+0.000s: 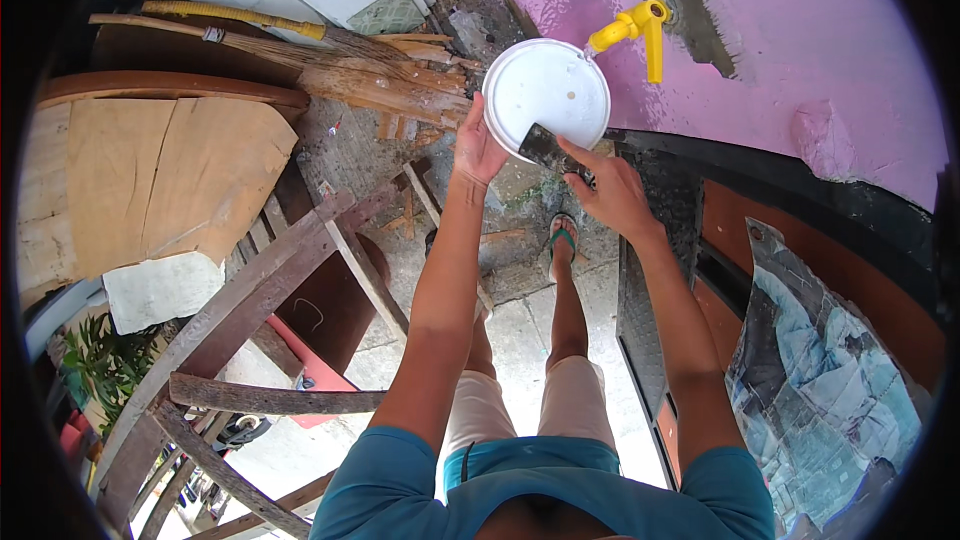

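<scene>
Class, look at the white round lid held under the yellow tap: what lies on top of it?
Water from the yellow tap lands on the white lid; a dark scraper in the right hand covers its lower edge.

Left hand (478,145) grips the near-left rim of a round white lid (545,90), held under a yellow tap (635,28) set in the pink wall (760,60) at far right; a thin stream of water runs from the spout onto the lid. Right hand (612,190) presses a dark scrubbing pad (545,147) against the lid's near edge, fingers extended along the pad. Left of the hands lie wooden planks (390,85) and a broom (250,40); a wooden frame (250,310) stands nearer left.
</scene>
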